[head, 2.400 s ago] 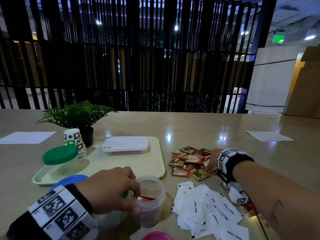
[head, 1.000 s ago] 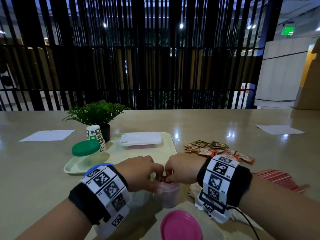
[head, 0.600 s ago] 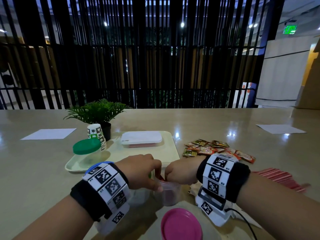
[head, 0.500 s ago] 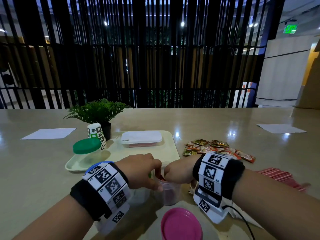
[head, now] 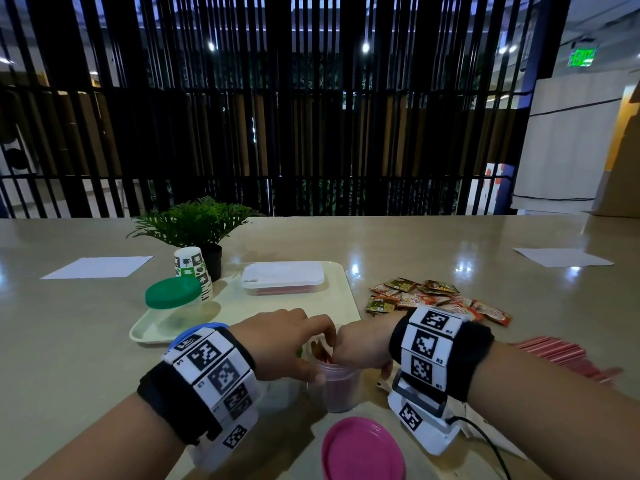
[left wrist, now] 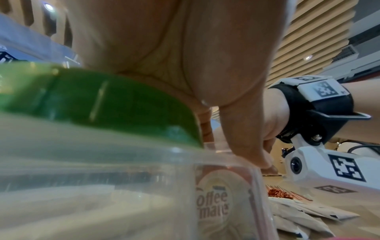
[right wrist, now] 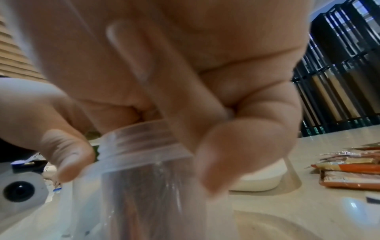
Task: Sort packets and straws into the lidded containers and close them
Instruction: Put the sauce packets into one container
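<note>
A clear open jar (head: pixel 338 388) stands near the table's front edge with red-orange packets (head: pixel 320 351) sticking up out of its mouth. My left hand (head: pixel 287 344) holds the jar at its rim, thumb down the near side. My right hand (head: pixel 360 344) is curled over the mouth with its fingertips on those packets. The right wrist view shows the jar's threaded neck (right wrist: pixel 141 139) under my right hand (right wrist: pixel 205 113). In the left wrist view my left hand (left wrist: pixel 205 81) reaches the rim, and a creamer packet (left wrist: pixel 211 204) shows through clear plastic. The pink lid (head: pixel 363 448) lies in front.
A cream tray (head: pixel 346 306) carries a green-lidded jar (head: pixel 173 296) and a white lidded box (head: pixel 282 277). Loose brown and red packets (head: pixel 433 299) lie to the right, red straws (head: pixel 561 355) beyond them, white packets (left wrist: pixel 308 216) under my right wrist. A potted plant (head: pixel 197 230) and paper cups (head: pixel 192 268) stand behind.
My right hand came from the packet pile to the jar's mouth and has stayed there with the left hand. Over the last half second almost nothing has shifted.
</note>
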Available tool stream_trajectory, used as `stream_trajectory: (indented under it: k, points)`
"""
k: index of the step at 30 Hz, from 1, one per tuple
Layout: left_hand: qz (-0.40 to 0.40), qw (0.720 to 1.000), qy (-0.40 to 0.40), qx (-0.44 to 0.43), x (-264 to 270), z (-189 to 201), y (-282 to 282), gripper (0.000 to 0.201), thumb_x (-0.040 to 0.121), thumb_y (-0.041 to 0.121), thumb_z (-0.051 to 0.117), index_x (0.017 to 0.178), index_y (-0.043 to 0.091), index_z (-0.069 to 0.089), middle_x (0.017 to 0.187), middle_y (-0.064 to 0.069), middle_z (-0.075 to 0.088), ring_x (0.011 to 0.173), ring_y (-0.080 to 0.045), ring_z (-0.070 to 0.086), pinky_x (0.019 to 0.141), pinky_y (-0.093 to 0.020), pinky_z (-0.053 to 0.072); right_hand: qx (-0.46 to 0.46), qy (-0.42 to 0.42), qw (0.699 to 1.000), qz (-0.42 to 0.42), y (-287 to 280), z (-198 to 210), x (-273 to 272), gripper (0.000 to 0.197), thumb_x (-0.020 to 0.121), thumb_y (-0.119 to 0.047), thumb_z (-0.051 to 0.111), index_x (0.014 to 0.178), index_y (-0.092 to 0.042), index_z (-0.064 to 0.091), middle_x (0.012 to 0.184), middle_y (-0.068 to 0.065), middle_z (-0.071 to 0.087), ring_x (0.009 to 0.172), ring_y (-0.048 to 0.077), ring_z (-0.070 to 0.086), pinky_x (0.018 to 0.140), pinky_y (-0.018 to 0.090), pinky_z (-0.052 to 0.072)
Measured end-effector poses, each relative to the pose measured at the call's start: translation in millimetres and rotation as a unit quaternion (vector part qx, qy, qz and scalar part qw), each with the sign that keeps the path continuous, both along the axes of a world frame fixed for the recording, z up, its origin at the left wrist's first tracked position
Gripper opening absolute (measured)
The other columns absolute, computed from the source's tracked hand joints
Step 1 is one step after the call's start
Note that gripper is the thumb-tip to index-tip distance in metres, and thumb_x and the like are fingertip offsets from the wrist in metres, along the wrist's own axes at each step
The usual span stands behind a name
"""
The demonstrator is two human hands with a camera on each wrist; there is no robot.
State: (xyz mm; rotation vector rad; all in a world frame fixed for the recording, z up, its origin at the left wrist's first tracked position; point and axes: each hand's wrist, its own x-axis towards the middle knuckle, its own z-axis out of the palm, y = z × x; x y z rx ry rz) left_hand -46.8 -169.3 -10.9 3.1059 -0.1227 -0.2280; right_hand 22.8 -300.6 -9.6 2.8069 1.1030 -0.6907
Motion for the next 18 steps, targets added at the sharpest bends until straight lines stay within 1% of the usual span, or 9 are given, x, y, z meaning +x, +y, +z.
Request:
stream_trajectory:
  k: [2, 3, 4, 7, 8, 10, 12, 16, 18]
  points:
    - [-0.006, 1.0, 0.008, 0.013, 0.2, -0.2, 0.3, 0.054, 0.086, 0.055, 0.062, 0.132, 0.043, 0.036, 0.126, 0.002, 0.047, 0.112, -0.019, 0.047, 0.086, -0.032, 0.038, 0.012, 0.006, 1.0, -0.006, -2.6, 0.0, 1.2, 0.032, 0.1, -0.021, 0.042, 0.121, -0.003, 0.057, 0.085, 0.005, 0.052, 0.06, 0.011, 0.044, 0.04, 0.017, 0.041]
    - [-0.008, 1.0, 0.011, 0.02, 0.5, -0.3, -0.1, 0.054, 0.086, 0.056, 0.06, 0.133, 0.044, 0.035, 0.127, 0.002, 0.046, 0.113, -0.019, 0.047, 0.086, -0.032, 0.038, 0.03, 0.012, 0.999, -0.012, -4.3, 1.0, 1.2, 0.035, 0.098, -0.023, 0.045, 0.123, -0.003, 0.057, 0.079, 0.002, 0.051, 0.058, 0.009, 0.043, 0.041, 0.018, 0.042]
    - [-0.009, 1.0, 0.013, 0.025, 0.9, -0.6, -0.4, 0.055, 0.086, 0.057, 0.059, 0.134, 0.044, 0.035, 0.128, 0.002, 0.045, 0.113, -0.019, 0.046, 0.087, -0.033, 0.038, 0.039, 0.016, 0.999, -0.011, -6.8, 2.9, 1.4, 0.036, 0.097, -0.024, 0.047, 0.124, -0.003, 0.057, 0.076, 0.0, 0.05, 0.058, 0.008, 0.043, 0.045, 0.021, 0.042]
    - [-0.008, 0.999, 0.022, 0.036, 1.5, -1.7, -1.4, 0.057, 0.087, 0.061, 0.055, 0.137, 0.045, 0.033, 0.134, 0.002, 0.041, 0.117, -0.02, 0.043, 0.093, -0.036, 0.041, 0.002, 0.022, 1.0, -0.006, -5.7, 4.9, 1.0, 0.034, 0.099, -0.018, 0.042, 0.126, 0.0, 0.054, 0.087, 0.005, 0.05, 0.061, 0.009, 0.043, 0.049, 0.023, 0.038]
    - [-0.009, 0.999, 0.026, 0.037, 1.4, -1.9, -1.2, 0.057, 0.087, 0.061, 0.053, 0.138, 0.046, 0.033, 0.136, 0.002, 0.04, 0.119, -0.02, 0.042, 0.096, -0.038, 0.041, -0.004, 0.02, 1.0, 0.0, -4.4, 5.2, 1.7, 0.033, 0.1, -0.017, 0.04, 0.125, 0.0, 0.053, 0.087, 0.006, 0.049, 0.062, 0.01, 0.044, 0.05, 0.023, 0.037]
    - [-0.017, 0.998, 0.036, 0.039, 1.1, -1.5, -0.7, 0.054, 0.089, 0.06, 0.052, 0.138, 0.048, 0.033, 0.14, 0.002, 0.037, 0.123, -0.02, 0.039, 0.1, -0.039, 0.039, -0.008, 0.024, 1.0, 0.009, -4.3, 4.8, 5.3, 0.033, 0.1, -0.019, 0.039, 0.124, -0.001, 0.054, 0.088, 0.008, 0.052, 0.062, 0.012, 0.047, 0.052, 0.023, 0.04]
    - [-0.026, 0.998, 0.044, 0.041, 0.9, -0.6, -1.1, 0.05, 0.091, 0.057, 0.05, 0.137, 0.049, 0.035, 0.142, 0.002, 0.035, 0.127, -0.021, 0.036, 0.103, -0.041, 0.037, -0.006, 0.04, 0.999, 0.003, -4.1, 3.8, 7.1, 0.034, 0.099, -0.021, 0.039, 0.124, -0.003, 0.055, 0.096, 0.011, 0.055, 0.064, 0.014, 0.05, 0.055, 0.023, 0.042]
    - [-0.027, 0.998, 0.047, 0.045, 1.7, -0.7, -2.8, 0.047, 0.09, 0.058, 0.05, 0.135, 0.05, 0.039, 0.142, 0.003, 0.034, 0.127, -0.021, 0.036, 0.104, -0.043, 0.037, 0.0, 0.037, 0.999, 0.017, -4.5, 2.9, 8.4, 0.033, 0.1, -0.021, 0.039, 0.123, -0.005, 0.056, 0.099, 0.01, 0.055, 0.065, 0.013, 0.05, 0.055, 0.021, 0.041]
    - [-0.025, 0.998, 0.043, 0.045, 1.8, -1.4, -2.6, 0.045, 0.089, 0.059, 0.05, 0.133, 0.051, 0.041, 0.141, 0.003, 0.035, 0.126, -0.021, 0.037, 0.104, -0.043, 0.038, 0.016, 0.032, 0.999, 0.035, -7.5, 3.9, 8.1, 0.033, 0.099, -0.022, 0.038, 0.12, -0.006, 0.058, 0.1, 0.008, 0.058, 0.069, 0.014, 0.053, 0.057, 0.022, 0.044]
